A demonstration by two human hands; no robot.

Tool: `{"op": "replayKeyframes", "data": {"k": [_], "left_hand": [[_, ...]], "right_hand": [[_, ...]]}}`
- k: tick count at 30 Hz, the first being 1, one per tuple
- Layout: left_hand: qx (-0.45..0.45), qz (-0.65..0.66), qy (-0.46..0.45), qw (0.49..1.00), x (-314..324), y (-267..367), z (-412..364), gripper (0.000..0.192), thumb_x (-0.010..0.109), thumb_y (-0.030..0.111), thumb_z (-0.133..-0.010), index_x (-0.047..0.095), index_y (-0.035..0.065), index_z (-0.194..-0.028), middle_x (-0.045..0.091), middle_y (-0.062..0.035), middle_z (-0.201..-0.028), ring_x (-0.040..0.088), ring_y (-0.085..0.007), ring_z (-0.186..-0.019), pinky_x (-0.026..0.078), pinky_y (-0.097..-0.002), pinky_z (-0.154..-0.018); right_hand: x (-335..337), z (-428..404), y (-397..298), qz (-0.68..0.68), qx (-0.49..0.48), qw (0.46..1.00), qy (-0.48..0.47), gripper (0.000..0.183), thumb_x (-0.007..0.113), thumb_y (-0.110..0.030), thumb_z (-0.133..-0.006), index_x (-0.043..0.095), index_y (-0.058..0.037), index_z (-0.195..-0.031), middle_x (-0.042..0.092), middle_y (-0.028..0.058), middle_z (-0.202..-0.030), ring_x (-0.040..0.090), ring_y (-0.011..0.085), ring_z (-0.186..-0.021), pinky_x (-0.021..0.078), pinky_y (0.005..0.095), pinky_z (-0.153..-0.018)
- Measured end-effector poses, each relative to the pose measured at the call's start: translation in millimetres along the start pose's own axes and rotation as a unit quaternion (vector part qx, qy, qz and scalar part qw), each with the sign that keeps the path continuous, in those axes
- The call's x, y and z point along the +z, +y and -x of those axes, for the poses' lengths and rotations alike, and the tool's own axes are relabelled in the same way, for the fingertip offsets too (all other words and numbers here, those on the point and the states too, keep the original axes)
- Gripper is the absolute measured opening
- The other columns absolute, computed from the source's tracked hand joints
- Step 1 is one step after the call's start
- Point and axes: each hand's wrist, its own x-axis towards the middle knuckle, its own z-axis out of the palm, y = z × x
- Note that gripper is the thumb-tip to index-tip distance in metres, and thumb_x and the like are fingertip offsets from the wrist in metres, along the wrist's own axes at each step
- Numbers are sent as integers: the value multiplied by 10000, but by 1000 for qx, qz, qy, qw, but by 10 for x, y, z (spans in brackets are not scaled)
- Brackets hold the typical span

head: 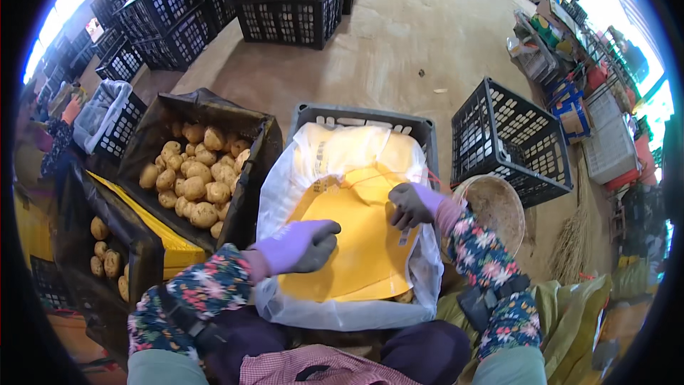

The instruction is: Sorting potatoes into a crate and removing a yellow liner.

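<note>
Before me stands a black plastic crate [365, 112] lined with a translucent plastic bag [350, 316]. Yellow paper sheets [347, 235] cover most of what is inside; part of a potato [404, 296] shows at the near right edge. My left hand [302, 246], in a purple and grey glove, is over the left part of the paper with its fingers together; whether it presses on the paper is unclear. My right hand [414, 205], gloved alike, is at the right side of the paper with its fingers curled near a thin red string [374, 175]. What it may hold is hidden.
Potatoes [197, 174] fill a dark-lined crate [251, 224] at the left, with another dark-lined container [101, 299] nearer. A black crate [497, 155] and a round bucket [494, 208] stand right. Stacked crates [283, 21] are ahead. A co-worker's gloved hand [71, 110] is far left.
</note>
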Motion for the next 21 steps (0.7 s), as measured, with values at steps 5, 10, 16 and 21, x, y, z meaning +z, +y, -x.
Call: {"op": "replayKeyframes", "data": {"k": [5, 10, 16, 21], "left_hand": [[49, -529, 203, 822, -183, -488, -338, 462, 548, 150, -754, 480, 22, -1193, 465, -199, -1143, 465, -363, -1033, 400, -481, -787], [-31, -547, 225, 806, -385, -536, -663, 503, 513, 134, -780, 467, 60, -1275, 453, -205, -1219, 488, -351, -1003, 406, -471, -804], [-111, -557, 250, 784, -611, -593, -1093, 479, 506, 119, -809, 474, 123, -1287, 551, -89, -988, 563, -268, -888, 440, -434, -720], [-21, -629, 255, 734, -1070, -456, -1221, 490, 524, 130, -783, 500, 146, -1273, 569, -51, -1070, 542, -255, -916, 426, -403, -777]], "right_hand": [[453, 131, -372, 646, 17, 583, 492, 355, 463, -182, -878, 494, -110, -1224, 609, 126, -1044, 609, 264, -900, 472, 388, -741], [54, 9, -401, 716, -88, 346, 600, 401, 506, -191, -814, 523, -97, -1204, 556, 99, -1128, 509, 234, -1076, 404, 389, -839], [-225, -196, -902, 713, -131, 349, 594, 386, 526, -179, -807, 550, -152, -1192, 584, 51, -1051, 547, 216, -965, 407, 381, -796], [-237, -361, -1073, 819, -123, 287, 481, 388, 533, -150, -788, 554, -151, -1175, 574, 24, -986, 560, 198, -904, 417, 360, -785]]}}
